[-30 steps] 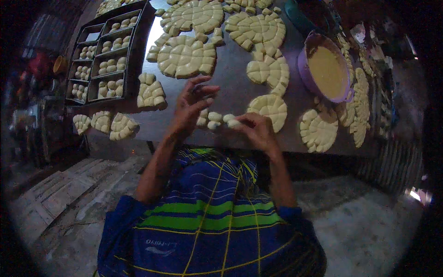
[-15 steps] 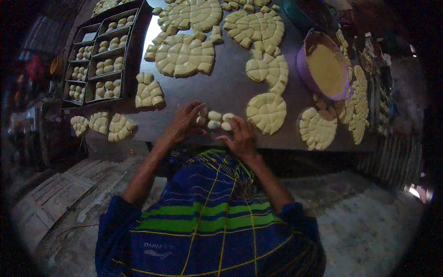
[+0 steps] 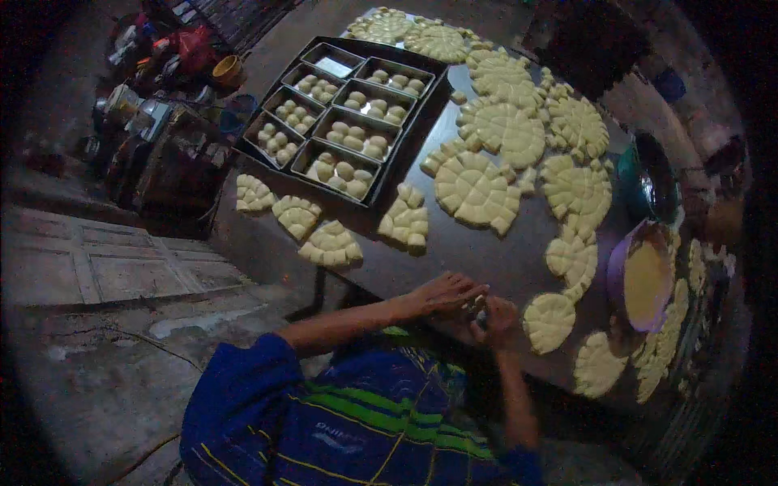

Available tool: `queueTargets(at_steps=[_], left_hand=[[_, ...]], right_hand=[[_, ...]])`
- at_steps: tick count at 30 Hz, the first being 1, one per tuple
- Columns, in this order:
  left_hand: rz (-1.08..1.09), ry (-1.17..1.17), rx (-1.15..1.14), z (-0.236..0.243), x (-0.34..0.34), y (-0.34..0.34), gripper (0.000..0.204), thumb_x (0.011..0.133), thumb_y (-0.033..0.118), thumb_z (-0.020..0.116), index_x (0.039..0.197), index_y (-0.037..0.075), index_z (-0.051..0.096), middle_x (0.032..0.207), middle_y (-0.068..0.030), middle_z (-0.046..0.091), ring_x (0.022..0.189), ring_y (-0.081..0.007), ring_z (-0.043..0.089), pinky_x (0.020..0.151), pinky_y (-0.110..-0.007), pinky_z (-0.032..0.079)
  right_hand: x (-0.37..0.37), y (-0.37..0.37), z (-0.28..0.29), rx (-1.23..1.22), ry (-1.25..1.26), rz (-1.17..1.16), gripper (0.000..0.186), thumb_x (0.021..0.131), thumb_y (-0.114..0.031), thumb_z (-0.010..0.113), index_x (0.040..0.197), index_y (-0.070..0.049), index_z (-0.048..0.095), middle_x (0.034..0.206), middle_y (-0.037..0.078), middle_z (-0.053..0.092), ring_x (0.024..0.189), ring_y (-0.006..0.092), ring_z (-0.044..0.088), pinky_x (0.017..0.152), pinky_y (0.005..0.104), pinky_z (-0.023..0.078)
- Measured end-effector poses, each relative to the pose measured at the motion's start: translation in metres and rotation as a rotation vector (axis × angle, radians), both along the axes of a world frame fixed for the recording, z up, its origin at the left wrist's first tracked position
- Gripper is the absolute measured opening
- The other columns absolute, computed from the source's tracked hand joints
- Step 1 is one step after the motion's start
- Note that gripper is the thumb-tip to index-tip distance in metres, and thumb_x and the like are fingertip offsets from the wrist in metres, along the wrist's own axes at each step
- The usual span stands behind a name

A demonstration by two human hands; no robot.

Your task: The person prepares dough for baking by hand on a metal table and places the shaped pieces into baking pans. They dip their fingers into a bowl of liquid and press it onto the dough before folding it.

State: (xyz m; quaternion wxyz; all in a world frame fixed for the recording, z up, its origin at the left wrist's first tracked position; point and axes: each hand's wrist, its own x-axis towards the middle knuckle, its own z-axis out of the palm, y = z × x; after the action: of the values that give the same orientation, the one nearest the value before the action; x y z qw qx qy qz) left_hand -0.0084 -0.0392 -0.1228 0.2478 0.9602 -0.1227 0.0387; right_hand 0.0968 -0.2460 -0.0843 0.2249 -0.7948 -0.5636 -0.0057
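Note:
My left hand (image 3: 448,294) and my right hand (image 3: 497,321) meet at the near edge of the dark table. Their fingers are closed around small pale dough balls (image 3: 476,306), mostly hidden between them. Just right of my right hand lies a round of dough (image 3: 549,322) scored into pieces. A larger scored dough round (image 3: 476,190) is farther off, beyond my hands. To the left, wedge-shaped dough portions (image 3: 331,244) sit along the table edge, and another cut dough piece (image 3: 405,219) rests near the tray.
A dark tray (image 3: 387,174) at the far left holds several rectangular tins, most with dough balls inside; a pale sheet shows in one. More dough rounds (image 3: 577,188) cover the far right. A purple basin (image 3: 618,279) with yellowish contents and a green basin (image 3: 636,174) stand right.
My hands have come together around the dough balls, which lay in the open between them before. The view has swung left, showing more of the tray and floor.

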Motion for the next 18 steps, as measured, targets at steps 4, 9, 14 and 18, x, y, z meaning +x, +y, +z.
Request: queueTargets(at_steps=[4,9,14,18], left_hand=[[0.017,-0.153,-0.002,0.025,0.004,-0.001,0.055,0.086,0.024,0.057,0.137,0.010,0.044,0.131,-0.0144,0.048,0.120,-0.0319,0.047,0.098,-0.044,0.042],[-0.141,-0.197,-0.012,0.005,0.010,0.000,0.050,0.084,0.023,0.058,0.130,0.006,0.050,0.122,-0.0148,0.054,0.116,-0.0302,0.050,0.096,-0.041,0.043],[-0.071,-0.297,0.057,-0.003,0.013,-0.006,0.041,0.085,0.019,0.055,0.123,0.002,0.054,0.110,-0.0131,0.057,0.111,-0.0297,0.052,0.094,-0.040,0.044],[-0.028,-0.205,0.061,0.029,0.012,-0.004,0.027,0.083,0.019,0.056,0.104,0.003,0.063,0.101,-0.0110,0.060,0.103,-0.0272,0.054,0.089,-0.037,0.046]], right_hand=[[0.003,0.013,0.036,-0.114,-0.106,-0.022,0.069,0.071,-0.047,0.072,0.126,-0.008,0.057,0.116,0.014,0.057,0.106,0.0354,0.054,0.092,0.0500,0.041],[0.010,0.003,0.020,-0.159,-0.139,0.077,0.071,0.068,-0.045,0.078,0.125,-0.010,0.055,0.113,0.013,0.058,0.099,0.0336,0.057,0.083,0.0500,0.045],[0.016,0.000,0.012,-0.093,-0.178,0.161,0.064,0.069,-0.045,0.076,0.117,-0.008,0.056,0.107,0.012,0.059,0.091,0.0328,0.058,0.076,0.0481,0.046],[0.016,0.000,0.006,-0.151,-0.070,0.160,0.054,0.064,-0.028,0.080,0.106,-0.005,0.055,0.105,0.015,0.058,0.092,0.0374,0.058,0.076,0.0484,0.048]])
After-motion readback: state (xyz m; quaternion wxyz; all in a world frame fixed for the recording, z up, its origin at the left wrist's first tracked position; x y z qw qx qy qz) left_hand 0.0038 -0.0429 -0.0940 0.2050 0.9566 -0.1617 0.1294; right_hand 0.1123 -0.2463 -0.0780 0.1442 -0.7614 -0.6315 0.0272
